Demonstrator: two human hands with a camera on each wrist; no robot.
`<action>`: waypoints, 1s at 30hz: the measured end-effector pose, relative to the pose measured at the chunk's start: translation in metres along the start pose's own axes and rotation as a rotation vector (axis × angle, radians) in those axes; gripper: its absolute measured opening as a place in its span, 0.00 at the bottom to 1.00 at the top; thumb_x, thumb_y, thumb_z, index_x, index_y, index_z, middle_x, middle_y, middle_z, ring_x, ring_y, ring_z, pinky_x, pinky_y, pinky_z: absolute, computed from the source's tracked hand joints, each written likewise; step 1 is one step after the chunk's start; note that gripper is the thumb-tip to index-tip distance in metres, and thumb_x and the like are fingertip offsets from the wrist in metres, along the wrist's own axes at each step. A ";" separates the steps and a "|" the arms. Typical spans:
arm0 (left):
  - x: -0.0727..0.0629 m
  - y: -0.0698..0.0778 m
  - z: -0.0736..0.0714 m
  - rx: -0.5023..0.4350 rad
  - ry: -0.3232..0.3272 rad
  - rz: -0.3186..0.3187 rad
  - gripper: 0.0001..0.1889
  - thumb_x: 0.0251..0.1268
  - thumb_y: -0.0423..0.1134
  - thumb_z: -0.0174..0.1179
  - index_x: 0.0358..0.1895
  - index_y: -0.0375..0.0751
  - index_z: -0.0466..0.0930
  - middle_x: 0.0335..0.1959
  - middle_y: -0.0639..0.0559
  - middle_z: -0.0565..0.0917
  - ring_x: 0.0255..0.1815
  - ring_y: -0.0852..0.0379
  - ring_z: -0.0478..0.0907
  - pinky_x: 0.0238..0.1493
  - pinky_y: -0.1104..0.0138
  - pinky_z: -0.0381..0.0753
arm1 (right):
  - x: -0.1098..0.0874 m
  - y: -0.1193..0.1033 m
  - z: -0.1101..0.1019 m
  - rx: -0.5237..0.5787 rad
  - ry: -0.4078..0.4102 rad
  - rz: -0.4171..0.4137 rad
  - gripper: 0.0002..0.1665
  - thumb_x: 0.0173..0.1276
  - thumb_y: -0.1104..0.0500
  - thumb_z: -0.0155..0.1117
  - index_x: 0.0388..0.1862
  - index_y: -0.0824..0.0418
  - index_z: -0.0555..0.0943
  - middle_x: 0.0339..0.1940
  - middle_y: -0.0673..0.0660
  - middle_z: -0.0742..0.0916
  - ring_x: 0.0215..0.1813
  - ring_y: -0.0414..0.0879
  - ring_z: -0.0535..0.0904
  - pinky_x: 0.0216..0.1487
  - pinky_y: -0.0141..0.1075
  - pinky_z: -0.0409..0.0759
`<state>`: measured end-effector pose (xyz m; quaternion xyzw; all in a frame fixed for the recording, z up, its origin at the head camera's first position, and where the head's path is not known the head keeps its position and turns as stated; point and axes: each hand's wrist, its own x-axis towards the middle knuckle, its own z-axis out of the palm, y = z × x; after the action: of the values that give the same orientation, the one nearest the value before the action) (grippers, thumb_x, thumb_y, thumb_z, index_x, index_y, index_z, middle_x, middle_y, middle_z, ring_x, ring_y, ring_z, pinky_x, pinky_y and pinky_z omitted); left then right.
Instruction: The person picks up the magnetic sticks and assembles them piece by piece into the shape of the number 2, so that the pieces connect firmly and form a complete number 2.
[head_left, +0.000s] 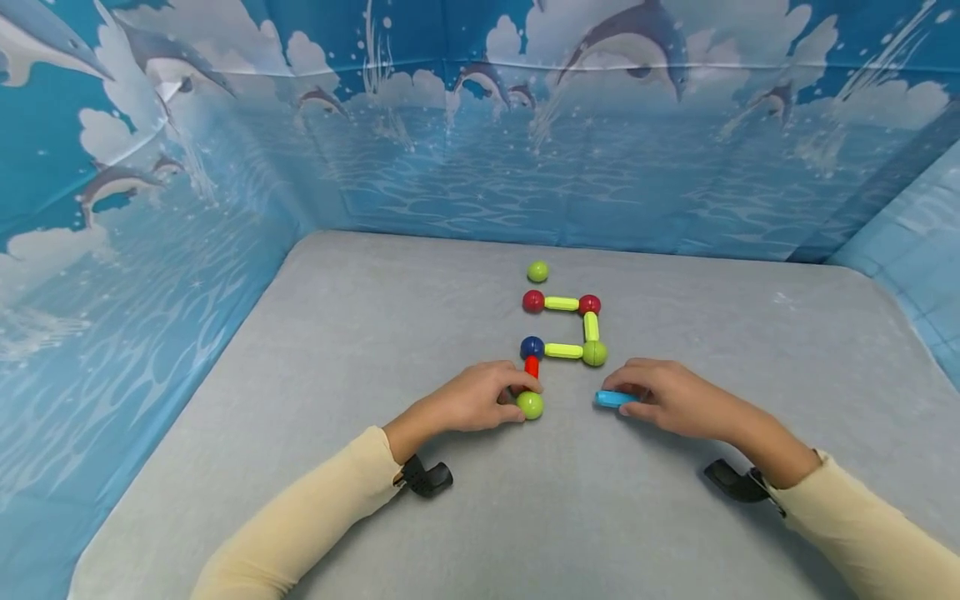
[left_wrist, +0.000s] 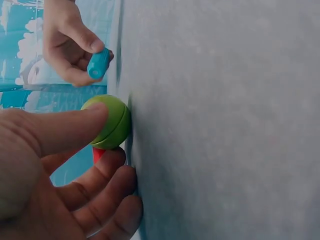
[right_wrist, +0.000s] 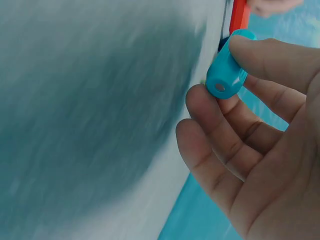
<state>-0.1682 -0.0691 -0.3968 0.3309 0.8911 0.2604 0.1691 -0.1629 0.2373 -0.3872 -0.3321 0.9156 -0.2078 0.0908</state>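
Observation:
My left hand (head_left: 480,396) pinches a lime-green ball (head_left: 530,406) between thumb and fingers, low over the grey surface. A red rod (head_left: 532,367) runs from that ball to a dark blue ball (head_left: 532,347). From there a zigzag chain continues: a yellow-green rod (head_left: 562,351), a green ball (head_left: 595,353), another yellow-green rod (head_left: 592,326), a red ball (head_left: 589,305), a third rod (head_left: 561,303) and a red end ball (head_left: 533,301). To the right, my right hand (head_left: 671,398) holds a light blue rod (right_wrist: 227,70) by thumb and fingertips, its free end pointing left toward the green ball.
A loose green ball (head_left: 537,271) lies beyond the chain's far end. The grey tabletop (head_left: 360,317) is bordered behind and at the sides by a blue dolphin-print cloth (head_left: 465,183). Each wrist carries a black camera mount (head_left: 429,480).

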 end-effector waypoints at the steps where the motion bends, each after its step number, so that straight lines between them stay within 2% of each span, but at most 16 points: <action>1: 0.000 0.001 0.001 0.003 0.007 -0.003 0.19 0.64 0.39 0.67 0.59 0.52 0.81 0.45 0.54 0.80 0.43 0.58 0.77 0.44 0.72 0.74 | 0.003 -0.003 0.001 -0.004 -0.006 -0.011 0.16 0.65 0.59 0.70 0.52 0.51 0.84 0.44 0.44 0.85 0.43 0.34 0.77 0.46 0.34 0.82; 9: 0.000 0.002 0.002 -0.011 0.027 -0.004 0.19 0.64 0.38 0.67 0.59 0.51 0.82 0.45 0.54 0.81 0.41 0.59 0.77 0.44 0.71 0.74 | 0.018 -0.013 0.005 -0.013 -0.037 -0.017 0.18 0.65 0.58 0.70 0.54 0.53 0.83 0.47 0.47 0.85 0.47 0.38 0.79 0.51 0.41 0.83; 20: 0.001 0.001 0.006 -0.015 0.058 0.004 0.20 0.64 0.39 0.67 0.59 0.50 0.82 0.45 0.53 0.81 0.39 0.61 0.76 0.43 0.72 0.74 | 0.034 -0.010 0.003 0.015 0.030 -0.035 0.17 0.64 0.61 0.71 0.51 0.53 0.84 0.49 0.53 0.84 0.46 0.43 0.78 0.47 0.41 0.82; 30: 0.001 0.001 0.008 -0.002 0.069 -0.009 0.19 0.64 0.40 0.67 0.59 0.51 0.82 0.43 0.54 0.81 0.38 0.61 0.75 0.41 0.72 0.73 | 0.042 -0.009 0.004 0.007 0.091 -0.043 0.18 0.61 0.64 0.73 0.50 0.54 0.84 0.52 0.55 0.81 0.48 0.45 0.78 0.47 0.39 0.84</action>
<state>-0.1648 -0.0654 -0.4026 0.3176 0.8976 0.2720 0.1397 -0.1886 0.2032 -0.3879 -0.3416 0.9106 -0.2280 0.0457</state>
